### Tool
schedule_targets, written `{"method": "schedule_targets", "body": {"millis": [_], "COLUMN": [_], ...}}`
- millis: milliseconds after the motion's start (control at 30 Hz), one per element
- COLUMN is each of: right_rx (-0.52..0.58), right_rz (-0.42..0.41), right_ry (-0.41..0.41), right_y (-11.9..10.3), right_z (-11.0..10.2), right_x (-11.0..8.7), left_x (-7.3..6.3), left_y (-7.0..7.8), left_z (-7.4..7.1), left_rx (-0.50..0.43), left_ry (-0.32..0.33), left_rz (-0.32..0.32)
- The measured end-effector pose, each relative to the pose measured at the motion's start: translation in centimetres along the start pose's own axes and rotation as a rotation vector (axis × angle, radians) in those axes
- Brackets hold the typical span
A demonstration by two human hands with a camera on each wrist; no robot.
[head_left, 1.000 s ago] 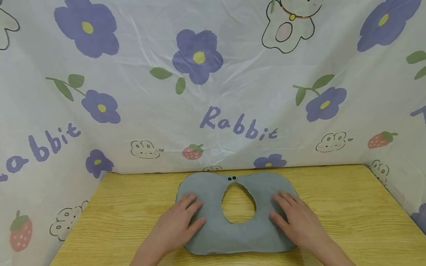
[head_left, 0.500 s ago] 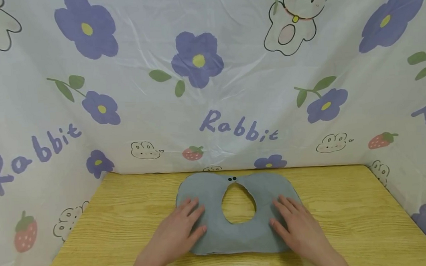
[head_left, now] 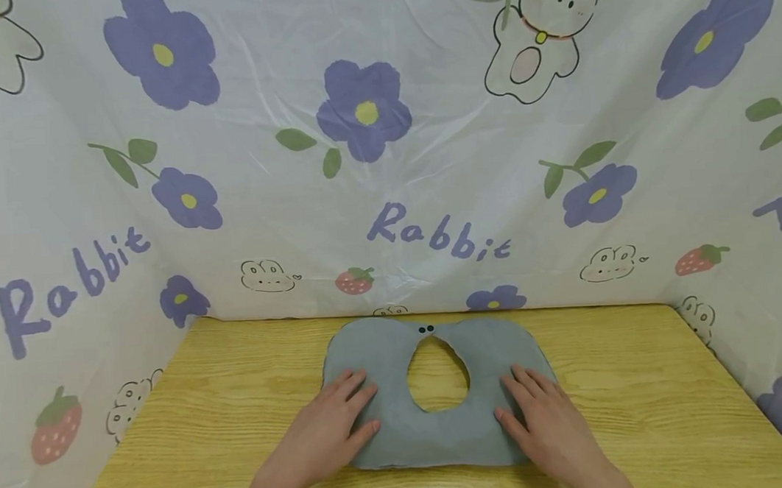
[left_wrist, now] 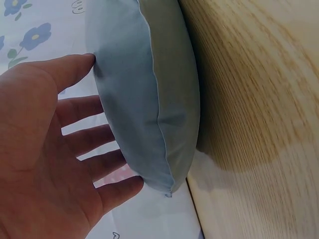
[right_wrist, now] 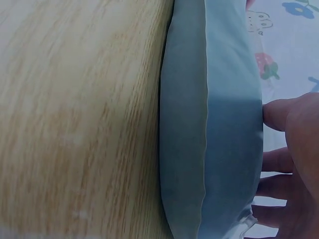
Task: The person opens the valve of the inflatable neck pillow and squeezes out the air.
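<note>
A grey-blue neck pillow [head_left: 441,442] lies flat on the table, with an oval opening in its middle and two dark snap buttons [head_left: 426,329] side by side at its far edge. My left hand [head_left: 324,432] rests on its left side, fingers spread. On the opposite side my right hand [head_left: 551,421] touches the top the same way. In the left wrist view, the fingertips and thumb press lightly on the pillow's [left_wrist: 127,84] upper face, above its side seam. The right wrist view has a shiny crumpled spot [right_wrist: 242,224] on the pillow by the fingers; what it is I cannot tell.
The wood-grain table [head_left: 643,378] extends left and right of the pillow. A white cloth [head_left: 440,175] printed with purple flowers, rabbits and strawberries hangs behind and along both sides of it.
Both hands have slid slightly toward me over the pillow's surface, fingers still resting on it. The pillow itself has stayed in place.
</note>
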State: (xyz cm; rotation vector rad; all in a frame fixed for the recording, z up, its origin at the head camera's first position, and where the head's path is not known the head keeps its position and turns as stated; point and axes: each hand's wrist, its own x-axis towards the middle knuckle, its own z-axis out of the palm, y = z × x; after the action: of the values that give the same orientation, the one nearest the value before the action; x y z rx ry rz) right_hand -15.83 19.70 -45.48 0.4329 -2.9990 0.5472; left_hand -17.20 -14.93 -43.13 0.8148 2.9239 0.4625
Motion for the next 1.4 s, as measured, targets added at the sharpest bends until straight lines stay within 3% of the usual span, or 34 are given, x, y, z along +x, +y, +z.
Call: {"method": "schedule_targets", "body": {"millis": [633, 833, 1100, 1400], "right_rx": [-0.005, -0.005, -0.021, -0.045], "right_rz": [0.003, -0.025, -0.051, -0.091], "right_ry": [-0.003, 0.031, 0.005, 0.061], "right_y": [0.1, -0.1, -0.6, -0.8], "right_z": [0.2, -0.2, -0.5, 0.2], "right_x": [-0.3, -0.7, -1.6, -2.3], "left_x": [-0.2, -0.5, -1.3, -1.7], "left_y": [0.0, 0.6, 1.7, 2.2], "left_z": [0.2, -0.3, -0.7, 0.0], "left_rx": [-0.006, 0.030, 0.110, 0.138], "left_ry": [-0.003, 0.000, 0.014, -0.032], "left_rz": [0.018, 0.038, 0.107, 0.124]}}
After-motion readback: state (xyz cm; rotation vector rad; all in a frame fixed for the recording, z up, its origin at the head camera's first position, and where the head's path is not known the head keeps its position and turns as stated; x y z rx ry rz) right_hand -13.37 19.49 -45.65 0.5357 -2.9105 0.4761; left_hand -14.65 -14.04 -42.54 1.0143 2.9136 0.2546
